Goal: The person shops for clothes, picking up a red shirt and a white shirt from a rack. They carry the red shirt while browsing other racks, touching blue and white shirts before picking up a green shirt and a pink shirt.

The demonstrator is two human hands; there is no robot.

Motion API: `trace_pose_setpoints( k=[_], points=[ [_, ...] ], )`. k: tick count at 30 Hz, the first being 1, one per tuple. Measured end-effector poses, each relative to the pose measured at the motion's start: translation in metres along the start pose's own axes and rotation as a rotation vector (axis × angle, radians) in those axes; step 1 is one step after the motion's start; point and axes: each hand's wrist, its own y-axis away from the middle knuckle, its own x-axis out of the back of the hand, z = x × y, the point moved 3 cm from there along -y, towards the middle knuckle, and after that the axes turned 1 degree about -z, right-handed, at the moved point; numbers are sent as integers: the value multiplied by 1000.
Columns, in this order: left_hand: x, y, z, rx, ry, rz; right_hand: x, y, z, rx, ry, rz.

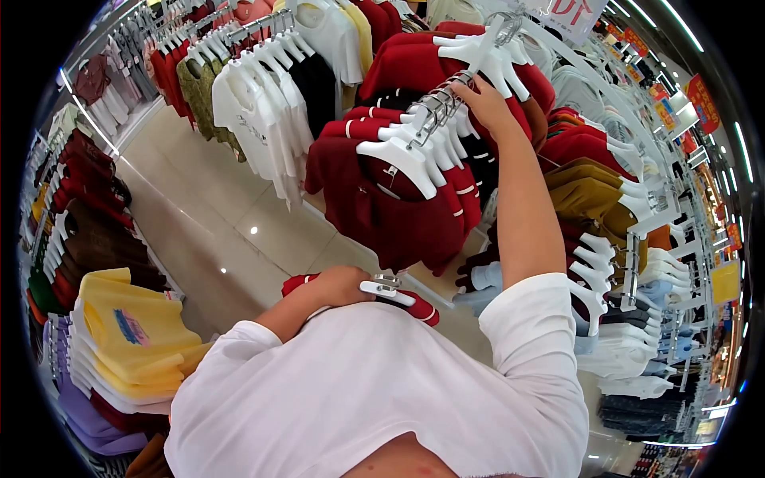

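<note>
My left hand [347, 285] is closed around a white hanger [388, 293] held close to my chest. A red garment [422, 309] with a pale stripe hangs from it, mostly hidden by my hand and shirt. My right hand [484, 103] reaches up to the rack, its visible fingers apart and touching the hanger hooks [446, 99]. Just below those hooks hang several white hangers [406, 163] packed together. The nearest carries a dark red top [358, 203], with striped red garments behind it. Beyond my right hand is another group of red tops [402, 68].
White T-shirts [259, 119] hang on a rack ahead to the left. Yellow tops [131, 327] hang close by my left elbow. Mustard garments [586, 191] and bare white hangers [588, 295] are on a rack at my right. Shiny floor tiles [215, 215] lie between the racks.
</note>
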Motion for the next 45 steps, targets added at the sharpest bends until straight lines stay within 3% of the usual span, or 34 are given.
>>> trace_pose_setpoints(
  k=[3,8,13,19,23,24,30,34,45],
  points=[
    [-1,2,-4,-2,2,11,-1,0,1,-73,-48,-32],
    [-7,1,-13,-47,34,58,1,0,1,-18,-49,0],
    [2,7,3,37,13,17,0,-3,7,6,-10,6],
    [-1,8,-2,25,4,32,2,3,-9,177,43,48],
    [3,9,4,25,50,44,0,-12,4,87,167,110],
    [3,10,4,19,50,46,-3,-10,-1,178,196,89],
    [1,12,3,60,33,66,0,1,-12,99,145,-13],
    [6,12,9,72,-27,51,-3,-4,-5,151,382,51],
    [-3,5,6,-8,-13,48,2,11,-7,82,223,84]
  ],
)
